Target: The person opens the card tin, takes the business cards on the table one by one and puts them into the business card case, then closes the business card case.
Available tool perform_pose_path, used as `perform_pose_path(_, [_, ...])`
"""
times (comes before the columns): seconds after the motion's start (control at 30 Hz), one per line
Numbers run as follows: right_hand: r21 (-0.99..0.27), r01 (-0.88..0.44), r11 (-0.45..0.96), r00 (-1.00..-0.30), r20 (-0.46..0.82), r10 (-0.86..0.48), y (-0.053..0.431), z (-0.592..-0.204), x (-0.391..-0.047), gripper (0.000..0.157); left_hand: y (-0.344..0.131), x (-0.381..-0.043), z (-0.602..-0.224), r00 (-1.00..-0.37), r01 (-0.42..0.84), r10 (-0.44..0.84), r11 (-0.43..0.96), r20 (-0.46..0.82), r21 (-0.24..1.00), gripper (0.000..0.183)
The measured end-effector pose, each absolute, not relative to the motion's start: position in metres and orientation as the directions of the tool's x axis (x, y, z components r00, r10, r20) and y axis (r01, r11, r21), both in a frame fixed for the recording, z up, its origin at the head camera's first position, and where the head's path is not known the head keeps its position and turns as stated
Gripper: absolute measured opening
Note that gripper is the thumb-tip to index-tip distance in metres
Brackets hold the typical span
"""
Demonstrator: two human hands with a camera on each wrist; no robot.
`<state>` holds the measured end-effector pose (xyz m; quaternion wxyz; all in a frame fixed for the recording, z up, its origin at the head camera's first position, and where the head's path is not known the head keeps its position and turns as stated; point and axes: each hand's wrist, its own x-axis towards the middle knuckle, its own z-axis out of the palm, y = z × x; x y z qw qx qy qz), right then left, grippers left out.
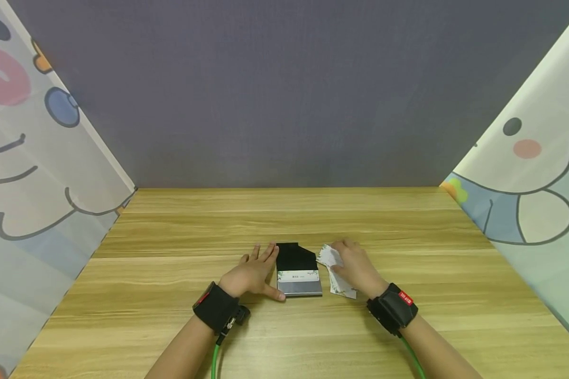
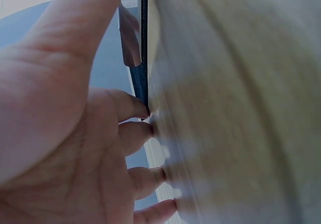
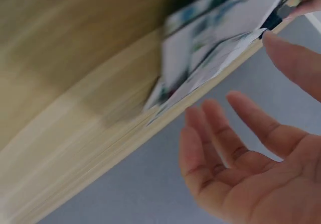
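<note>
A business card case (image 1: 300, 288) lies on the table with its black flap (image 1: 294, 257) folded back and a grey front. One printed white card (image 1: 297, 276) shows in its opening. My left hand (image 1: 250, 275) is spread at the case's left side, thumb by the lower corner and index fingertip by the flap; its fingertips (image 2: 159, 174) rest on the table. To the right, several white cards (image 1: 342, 284) with leafy prints lie loosely fanned. Over them is my right hand (image 1: 357, 268), fingers loosely bent, thumb tip (image 3: 273, 42) right at a card edge.
The wood-grain table (image 1: 170, 226) ends at a dark grey panel (image 1: 284, 95) behind. Cartoon-printed sheets (image 1: 38, 158) flank both sides. Each wrist wears a black strap (image 1: 216, 308) with a camera and a green cable (image 1: 214, 360).
</note>
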<state>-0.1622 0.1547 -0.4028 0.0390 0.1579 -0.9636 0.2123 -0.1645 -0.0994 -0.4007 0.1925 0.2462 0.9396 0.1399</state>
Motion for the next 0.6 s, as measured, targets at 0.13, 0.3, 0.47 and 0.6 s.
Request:
perform_pose_path(0.13, [-0.359,-0.286,0.888,-0.958,0.113,-0.263,0.1613,-0.4036,-0.1619,0.054,-0.0998,-0.1646,-0.4007,-0.804,0.408,0.516,0.840,-0.296,0.358,0.112])
perform_pose_path(0.3, [-0.325,-0.256,0.910,-0.966,0.075,-0.246,0.1643,-0.4033,-0.1620,0.057,-0.0997,-0.1642,-0.3997,-0.803,0.407,0.518,0.838,-0.295,0.363,0.112])
perform_pose_path(0.47, [-0.324,-0.244,0.914,-0.970,0.063,-0.236,0.1642,-0.4027,-0.1622,0.057,-0.0999,-0.1640,-0.3993,-0.803,0.409,0.521,0.835,-0.290,0.368,0.112])
perform_pose_path(0.6, [-0.329,-0.237,0.914,-0.971,0.057,-0.232,0.1638,-0.4023,-0.1620,0.057,-0.1000,-0.1639,-0.3992,-0.802,0.410,0.522,0.835,-0.290,0.368,0.112])
